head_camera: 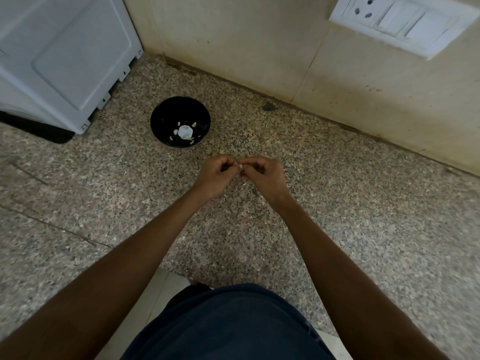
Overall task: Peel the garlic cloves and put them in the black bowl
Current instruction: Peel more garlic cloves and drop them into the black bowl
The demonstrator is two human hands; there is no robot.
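A black bowl [180, 122] stands on the speckled granite counter [337, 203], toward the back left. Inside it lie a garlic bulb remnant [185, 132] and a few pale cloves. In front of the bowl, my left hand [216, 175] and my right hand [263, 175] meet with curled fingers. Both pinch a small garlic clove [240, 166] between their fingertips; only a pale sliver of it shows. A few pale bits of skin [244, 185] lie on the counter under my right hand.
A white appliance [62, 55] stands at the back left on a dark mat [39, 129]. A tiled wall [259, 48] runs behind the counter, with a white switch and socket plate [401, 22] at the top right. A small dark chip [268, 107] lies by the wall.
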